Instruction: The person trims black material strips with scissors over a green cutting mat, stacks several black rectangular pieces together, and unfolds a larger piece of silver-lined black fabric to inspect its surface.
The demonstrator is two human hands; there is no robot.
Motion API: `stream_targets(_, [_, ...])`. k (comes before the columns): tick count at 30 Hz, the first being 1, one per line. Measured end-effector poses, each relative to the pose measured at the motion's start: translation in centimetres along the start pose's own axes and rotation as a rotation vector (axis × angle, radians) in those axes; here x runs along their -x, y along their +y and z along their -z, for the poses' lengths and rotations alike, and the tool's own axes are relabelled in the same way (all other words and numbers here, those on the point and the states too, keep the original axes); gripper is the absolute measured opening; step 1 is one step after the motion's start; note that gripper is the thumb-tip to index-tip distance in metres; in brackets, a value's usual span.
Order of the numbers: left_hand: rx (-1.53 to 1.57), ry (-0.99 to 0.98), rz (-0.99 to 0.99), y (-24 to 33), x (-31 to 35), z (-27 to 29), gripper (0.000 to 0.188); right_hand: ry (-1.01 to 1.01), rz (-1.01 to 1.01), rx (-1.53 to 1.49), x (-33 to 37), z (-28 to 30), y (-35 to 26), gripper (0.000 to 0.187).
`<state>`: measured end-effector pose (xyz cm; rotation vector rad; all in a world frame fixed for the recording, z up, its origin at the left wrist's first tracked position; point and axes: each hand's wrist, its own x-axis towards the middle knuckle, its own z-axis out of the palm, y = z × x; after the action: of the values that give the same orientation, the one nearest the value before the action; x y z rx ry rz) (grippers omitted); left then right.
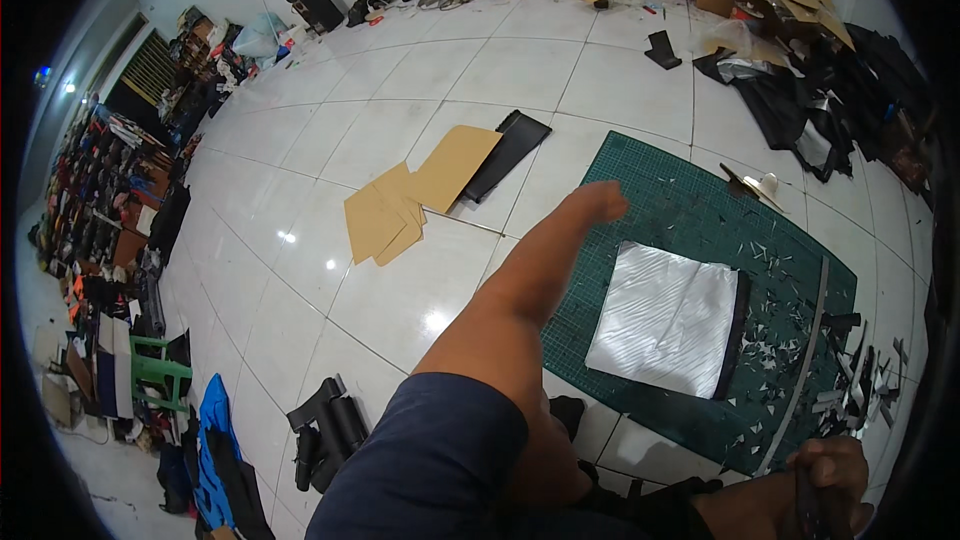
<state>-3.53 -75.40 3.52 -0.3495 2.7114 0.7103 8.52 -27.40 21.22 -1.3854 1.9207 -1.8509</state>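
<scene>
My left hand point(603, 203) is stretched out over the far left part of a green cutting mat point(655, 180); its fingers are foreshortened and mostly hidden. A silvery folded sheet point(665, 318) with a dark strip along its right edge lies on the mat, nearer to me than that hand. At the lower right, my right hand point(835, 475) is closed around a dark tool point(808, 510), whose kind I cannot make out. Beside that hand, a long metal ruler point(797, 375) crosses the right side of the mat among small silver and black scraps point(765, 350).
Tan card pieces point(450, 168) and a black folded piece point(510, 152) lie left of the mat. Black rolls point(330, 430) are near my left arm. Dark material point(800, 110) is heaped at far right. A green stool point(158, 377) and piled goods line the left wall.
</scene>
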Motion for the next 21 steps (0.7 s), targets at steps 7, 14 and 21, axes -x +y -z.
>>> stream_targets(7, [-0.052, -0.01, -0.08, -0.4, -0.6, -0.2, 0.048, -0.621, -0.012, 0.096, -1.4, 2.8, -0.9, 0.057])
stream_targets(14, [-0.042, 0.14, -0.066, -1.4, -1.5, -0.8, 0.043, -0.006, -0.14, -0.205, -0.2, 0.1, -0.5, 0.024])
stream_targets(21, [-0.03, 0.092, 0.032, 0.5, -0.3, -0.3, 0.048, 0.023, -0.093, -0.082, 0.2, 0.2, -0.2, 0.019])
